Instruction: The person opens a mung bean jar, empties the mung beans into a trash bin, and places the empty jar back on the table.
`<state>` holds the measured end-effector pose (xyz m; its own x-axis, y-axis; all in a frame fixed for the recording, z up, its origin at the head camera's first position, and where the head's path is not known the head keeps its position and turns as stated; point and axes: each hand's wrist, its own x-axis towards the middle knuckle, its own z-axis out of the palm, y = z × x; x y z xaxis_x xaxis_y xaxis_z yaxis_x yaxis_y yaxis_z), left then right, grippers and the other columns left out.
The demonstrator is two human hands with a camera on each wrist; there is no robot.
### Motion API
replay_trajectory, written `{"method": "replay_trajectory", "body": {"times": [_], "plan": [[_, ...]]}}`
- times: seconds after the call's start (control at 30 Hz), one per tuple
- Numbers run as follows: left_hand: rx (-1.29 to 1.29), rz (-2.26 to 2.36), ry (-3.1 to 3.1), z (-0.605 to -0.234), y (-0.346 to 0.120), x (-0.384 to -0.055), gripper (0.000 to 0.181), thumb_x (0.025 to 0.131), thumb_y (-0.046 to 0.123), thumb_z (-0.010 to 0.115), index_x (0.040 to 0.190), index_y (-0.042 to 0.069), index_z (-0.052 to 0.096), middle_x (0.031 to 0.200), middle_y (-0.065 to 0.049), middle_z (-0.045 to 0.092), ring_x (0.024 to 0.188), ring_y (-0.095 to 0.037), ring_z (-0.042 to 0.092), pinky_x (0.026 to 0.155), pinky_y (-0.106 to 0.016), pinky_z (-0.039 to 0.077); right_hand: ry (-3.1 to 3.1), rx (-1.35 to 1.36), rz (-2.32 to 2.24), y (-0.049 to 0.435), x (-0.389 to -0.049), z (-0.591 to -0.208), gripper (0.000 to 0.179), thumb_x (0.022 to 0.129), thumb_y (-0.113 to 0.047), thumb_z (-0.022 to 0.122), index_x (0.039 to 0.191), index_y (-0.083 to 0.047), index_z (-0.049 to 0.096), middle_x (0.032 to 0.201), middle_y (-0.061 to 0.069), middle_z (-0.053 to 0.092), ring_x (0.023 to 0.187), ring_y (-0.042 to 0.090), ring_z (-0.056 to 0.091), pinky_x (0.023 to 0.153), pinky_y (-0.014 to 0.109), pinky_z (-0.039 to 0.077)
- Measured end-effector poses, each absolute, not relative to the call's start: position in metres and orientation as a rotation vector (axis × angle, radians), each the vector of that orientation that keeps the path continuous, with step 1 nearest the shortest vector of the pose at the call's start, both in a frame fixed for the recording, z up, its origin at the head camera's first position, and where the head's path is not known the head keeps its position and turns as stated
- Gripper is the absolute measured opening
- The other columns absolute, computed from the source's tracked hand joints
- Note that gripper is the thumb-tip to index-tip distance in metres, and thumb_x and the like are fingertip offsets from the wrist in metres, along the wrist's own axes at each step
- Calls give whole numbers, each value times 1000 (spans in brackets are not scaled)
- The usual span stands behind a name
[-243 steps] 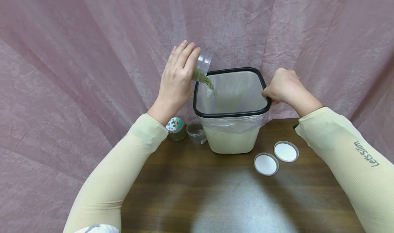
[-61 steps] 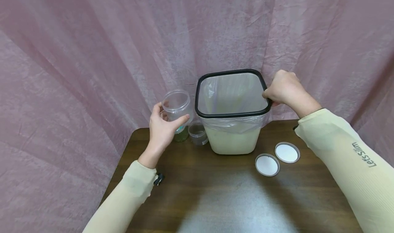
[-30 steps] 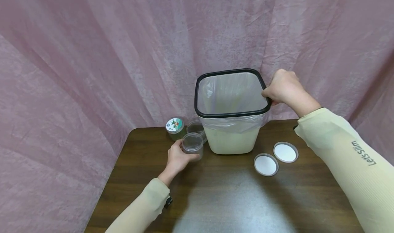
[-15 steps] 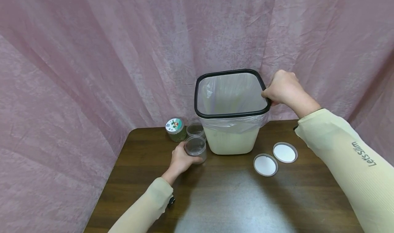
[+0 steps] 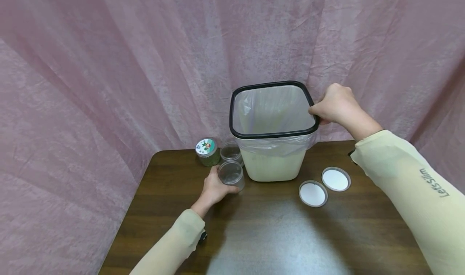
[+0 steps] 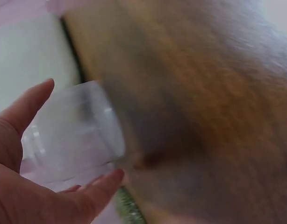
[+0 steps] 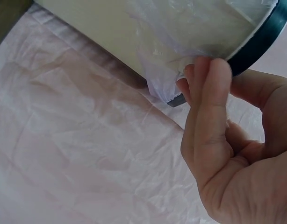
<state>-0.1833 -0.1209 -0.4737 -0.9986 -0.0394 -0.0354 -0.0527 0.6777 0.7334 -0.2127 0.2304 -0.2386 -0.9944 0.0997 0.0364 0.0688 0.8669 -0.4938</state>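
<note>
My left hand [image 5: 214, 189] is around a clear plastic jar [image 5: 231, 174] on the table, thumb at its near side and fingers at its far left. In the left wrist view the jar [image 6: 78, 130] lies between thumb and fingers, with no lid on it. My right hand [image 5: 336, 105] pinches the black rim [image 5: 274, 136] of a cream bin [image 5: 274, 162] at its right side. A thin clear liner bag [image 7: 167, 42] hangs over the bin's edge, near the curled fingers of the right hand [image 7: 218, 140].
Behind the held jar stands another uncovered clear jar [image 5: 231, 151]. Left of it is a lidded jar [image 5: 208, 152] with green contents and a picture label. Two round white lids [image 5: 313, 194] lie right of the bin. A pink curtain [image 5: 145, 65] hangs behind the wooden table [image 5: 261, 230].
Earlier the left hand tipped green bits from a clear jar into the bin. It then lowered the emptied jar to the table before the other jars. The right hand stayed at the rim.
</note>
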Motion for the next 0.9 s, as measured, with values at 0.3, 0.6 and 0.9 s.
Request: {"method": "replay_trajectory", "body": {"times": [0.3, 0.6, 0.9], "plan": [[-94, 1371, 2887, -423, -126, -168, 98, 66, 51, 78, 142, 10, 32, 140, -12, 44, 131, -29, 41, 105, -47, 40, -2944, -62, 951, 239, -204, -242, 51, 79, -53, 64, 86, -4, 75, 64, 6, 71, 60, 17, 69, 61, 28, 51], [-10, 1408, 3095, -396, -127, -150, 76, 74, 52, 72, 135, 15, 46, 134, -4, 52, 127, -23, 47, 103, -44, 41, -2717, 50, 986, 247, -171, -260, 48, 85, -56, 55, 99, -14, 74, 86, 7, 74, 73, 7, 59, 91, 45, 38], [176, 1383, 3270, -392, -124, -140, 52, 80, 38, 71, 126, 20, 56, 126, 3, 59, 121, -14, 53, 100, -38, 45, -2481, 28, 960, 247, -134, -295, 28, 85, -41, 61, 101, -23, 74, 94, 4, 74, 68, -21, 52, 60, 5, 41]]}}
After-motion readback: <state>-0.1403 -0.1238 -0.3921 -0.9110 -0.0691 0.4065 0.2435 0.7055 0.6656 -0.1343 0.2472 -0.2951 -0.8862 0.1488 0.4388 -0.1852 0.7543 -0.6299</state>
